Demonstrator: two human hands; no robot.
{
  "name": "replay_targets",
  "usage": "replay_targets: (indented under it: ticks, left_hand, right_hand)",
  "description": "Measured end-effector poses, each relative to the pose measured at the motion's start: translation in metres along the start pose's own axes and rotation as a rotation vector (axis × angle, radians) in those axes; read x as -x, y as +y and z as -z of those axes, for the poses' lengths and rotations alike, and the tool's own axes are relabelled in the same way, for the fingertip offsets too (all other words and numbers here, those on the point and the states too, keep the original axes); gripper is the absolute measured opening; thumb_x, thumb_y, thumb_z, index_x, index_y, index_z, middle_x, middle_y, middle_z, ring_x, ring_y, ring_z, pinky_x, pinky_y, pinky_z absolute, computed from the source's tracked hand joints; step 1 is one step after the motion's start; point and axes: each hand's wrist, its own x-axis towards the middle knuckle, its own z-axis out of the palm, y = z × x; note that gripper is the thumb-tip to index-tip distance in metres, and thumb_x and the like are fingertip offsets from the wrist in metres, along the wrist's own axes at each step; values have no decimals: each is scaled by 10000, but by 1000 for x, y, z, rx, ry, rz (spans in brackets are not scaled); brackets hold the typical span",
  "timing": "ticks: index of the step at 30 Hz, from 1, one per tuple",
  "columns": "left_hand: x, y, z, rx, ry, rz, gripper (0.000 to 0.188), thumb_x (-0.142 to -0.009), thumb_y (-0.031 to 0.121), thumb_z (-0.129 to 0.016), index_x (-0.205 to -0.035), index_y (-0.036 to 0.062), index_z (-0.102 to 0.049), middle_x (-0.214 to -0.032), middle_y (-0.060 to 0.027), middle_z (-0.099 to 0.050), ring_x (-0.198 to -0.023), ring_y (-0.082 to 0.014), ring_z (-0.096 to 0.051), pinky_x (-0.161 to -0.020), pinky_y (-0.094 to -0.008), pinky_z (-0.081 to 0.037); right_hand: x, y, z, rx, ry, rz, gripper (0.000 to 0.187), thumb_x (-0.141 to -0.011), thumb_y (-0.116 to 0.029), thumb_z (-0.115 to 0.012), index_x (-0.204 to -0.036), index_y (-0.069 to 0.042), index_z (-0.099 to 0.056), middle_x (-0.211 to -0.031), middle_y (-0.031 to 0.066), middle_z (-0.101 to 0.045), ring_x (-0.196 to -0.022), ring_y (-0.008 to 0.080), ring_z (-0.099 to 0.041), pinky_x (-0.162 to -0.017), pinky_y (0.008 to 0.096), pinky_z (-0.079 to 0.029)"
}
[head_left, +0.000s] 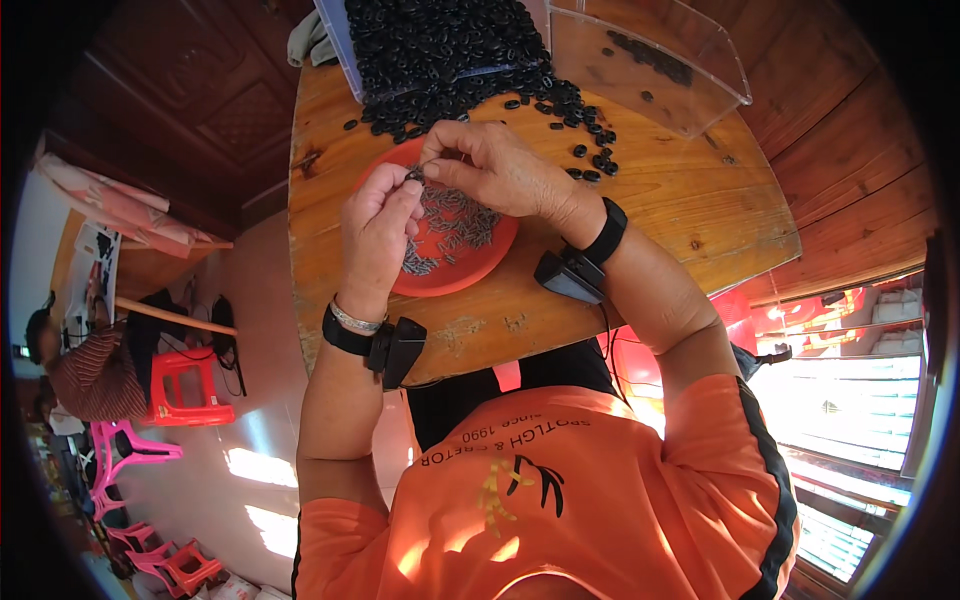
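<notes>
Above the red plate point(505, 258), my two hands meet fingertip to fingertip. My left hand point(378, 225) pinches a small black plastic piece point(414, 174) between thumb and fingers. The thumb and forefinger of my right hand point(497, 172) are closed right beside that piece; whatever lies between them is too small to make out. Many short grey metal pins point(465, 222) lie scattered in the plate. Just beyond it, a big heap of black oval plastic pieces point(440, 60) spills from a tipped bin onto the wooden table point(640, 230).
At the far right of the table stands a clear plastic box point(690, 100) holding some black pieces. Loose black pieces point(600, 160) lie right of the plate. On the left, another person point(95, 375) sits near a red stool point(190, 385) and pink plastic stools point(125, 455).
</notes>
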Motion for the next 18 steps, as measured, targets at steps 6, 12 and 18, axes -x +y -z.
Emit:
replay_targets:
  ticks: [6,12,18]
  left_hand:
    - [0,0,-2,64,22,39,134,-887,140,-524,-859,19,-573,-654,12,-515,-540,-39,-445,-494,-177,-372]
    - [-1,0,-1,63,39,47,130,-885,133,-525,-859,17,-577,-651,9,-516,-538,-41,-446,-489,-177,-368]
    - [1,1,-1,48,43,60,129,-884,127,-522,-856,14,-578,-647,7,-515,-536,-42,-445,-487,-181,-369]
  right_hand:
    - [1,2,-5,-1,18,10,102,-873,-115,-575,-872,-14,-563,-750,46,-593,-703,120,-552,-663,264,-457]
    - [-1,4,-3,-51,40,-24,109,-882,-115,-570,-862,-9,-560,-739,29,-577,-704,94,-536,-661,249,-456]
    - [-1,5,-5,-73,34,-13,108,-886,-109,-565,-851,-7,-557,-739,20,-573,-700,88,-524,-651,246,-451]
